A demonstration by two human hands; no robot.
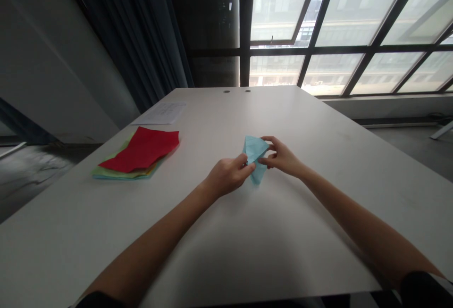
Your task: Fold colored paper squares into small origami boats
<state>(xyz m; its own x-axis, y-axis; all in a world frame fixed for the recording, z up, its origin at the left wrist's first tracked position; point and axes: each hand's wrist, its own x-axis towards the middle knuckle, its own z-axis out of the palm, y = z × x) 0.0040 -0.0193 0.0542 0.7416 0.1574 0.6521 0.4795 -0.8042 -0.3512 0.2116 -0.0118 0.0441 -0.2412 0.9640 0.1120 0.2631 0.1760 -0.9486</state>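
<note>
A light blue sheet of paper (256, 147), folded into a pointed shape, is held up between both hands over the white table. My left hand (229, 175) pinches its left side, thumb and fingers closed on the paper. On the right edge, my right hand (281, 157) grips it between thumb and curved fingers. One pointed end of the paper hangs down below the fingers. The fingertips behind the paper are partly hidden.
On the left of the white table (311, 232) lies a red sheet (145, 146) atop a stack of green, yellow and blue paper (122, 175). A printed white sheet (161, 112) lies behind it. Two round holes sit near the far edge, before the windows.
</note>
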